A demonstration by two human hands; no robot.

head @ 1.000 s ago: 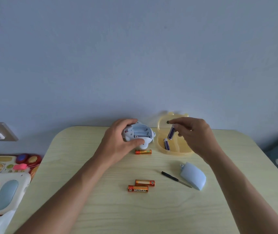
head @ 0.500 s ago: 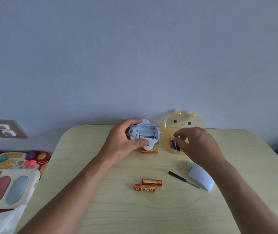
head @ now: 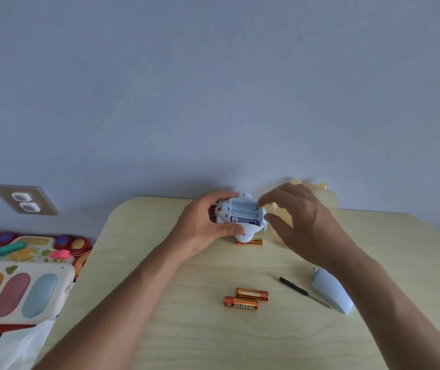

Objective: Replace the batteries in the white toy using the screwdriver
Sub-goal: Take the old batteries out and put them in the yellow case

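Observation:
My left hand (head: 208,222) grips the white toy (head: 240,209) at the far side of the table, its open battery compartment facing me. One blue battery (head: 244,221) lies in the nearest slot; the other slots look empty. My right hand (head: 301,222) hovers at the toy's right end, index finger and thumb slightly apart; it is blurred and I see nothing clearly between them. The small black screwdriver (head: 304,291) lies on the table beside the pale blue compartment cover (head: 331,289). Two orange batteries (head: 248,299) lie side by side in front; a third orange battery (head: 252,241) rests under the toy.
A yellow bear-shaped tray (head: 328,196) stands behind my right hand, mostly hidden. Colourful plastic toys (head: 18,292) sit off the table's left edge. A wall socket (head: 26,200) is at the left. The wall runs right behind the table.
My right hand left the yellow tray and moved left to the toy's right end. My left hand kept hold of the toy. The camera shifted a little.

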